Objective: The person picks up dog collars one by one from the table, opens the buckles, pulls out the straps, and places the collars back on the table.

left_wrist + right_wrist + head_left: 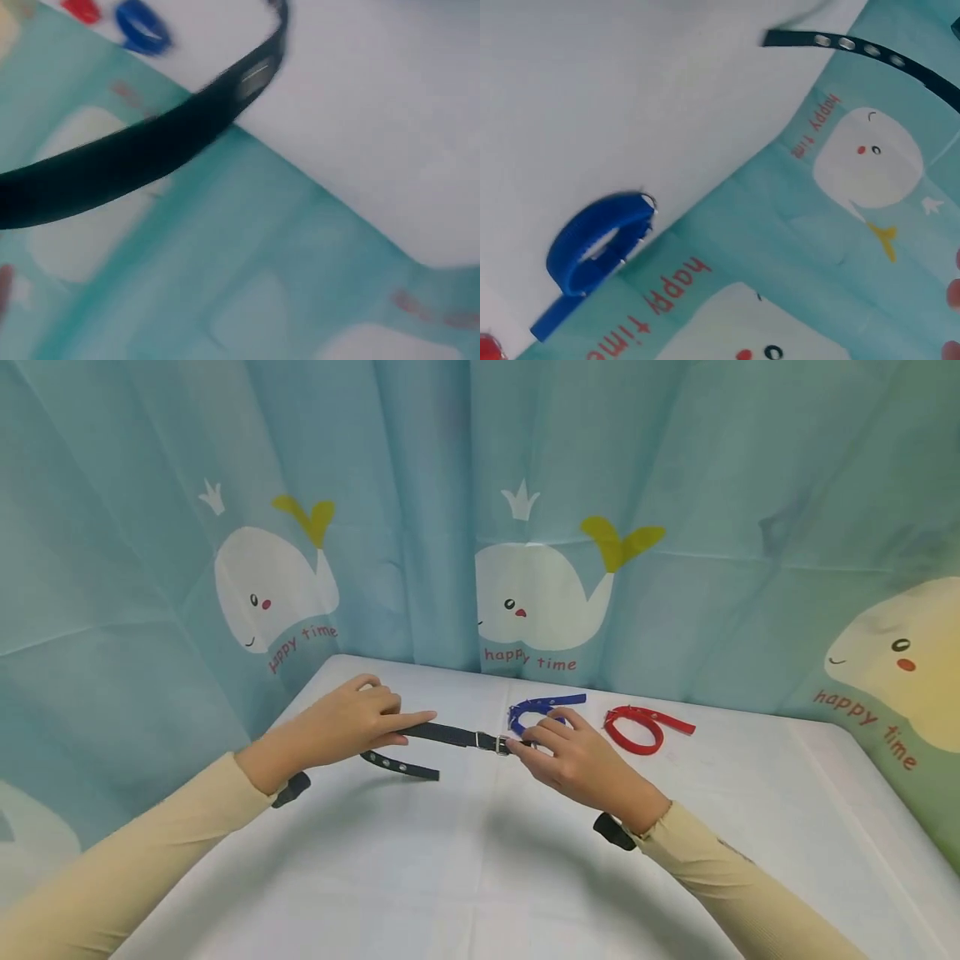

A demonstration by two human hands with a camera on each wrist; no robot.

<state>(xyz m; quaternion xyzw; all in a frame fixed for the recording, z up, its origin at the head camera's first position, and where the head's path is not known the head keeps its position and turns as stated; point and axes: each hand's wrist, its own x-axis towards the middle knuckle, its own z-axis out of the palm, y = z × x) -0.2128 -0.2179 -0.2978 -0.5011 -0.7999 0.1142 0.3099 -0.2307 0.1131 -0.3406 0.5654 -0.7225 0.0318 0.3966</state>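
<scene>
A black collar [442, 734] with a metal buckle [501, 744] is stretched between the two hands above the table. My left hand [352, 720] grips its strap, index finger pointing along it; the end with metal-rimmed holes hangs below that hand. With thumb and fingers, my right hand [577, 760] pinches the collar beside the buckle. The left wrist view shows the black strap [127, 161] crossing close to the camera, slightly blurred. In the right wrist view, the holed end [862, 46] curves at the upper right.
Behind the right hand, a blue collar [558, 700] lies on the white table [420, 877], fastened in a loop. A red collar [633, 747], also looped, lies to its right. A light blue curtain [420, 527] with whale prints hangs along the table's far edge.
</scene>
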